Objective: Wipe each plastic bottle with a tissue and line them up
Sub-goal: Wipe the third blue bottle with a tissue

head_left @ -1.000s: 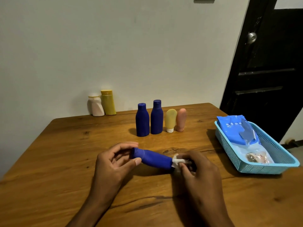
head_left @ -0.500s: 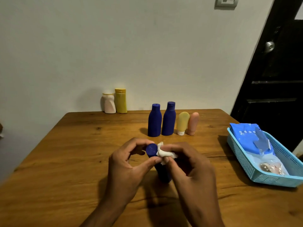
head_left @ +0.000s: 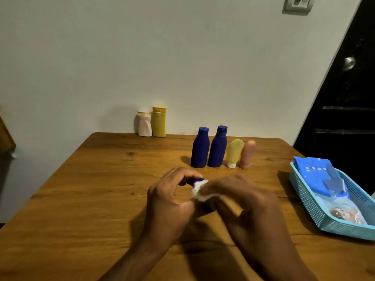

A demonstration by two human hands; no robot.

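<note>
Bottles [head_left: 221, 149] line a wooden table [head_left: 101, 189] beside a pale wall [head_left: 142, 57].

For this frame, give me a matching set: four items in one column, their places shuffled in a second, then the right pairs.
Items:
1. tissue
2. blue packet
3. white bottle
4. pink tube

Places:
A. in the blue basket
B. right end of the middle row
C. back edge of the table, by the wall
D. between the two hands

Pairs: 1-D, 2-A, 3-C, 4-B
</note>
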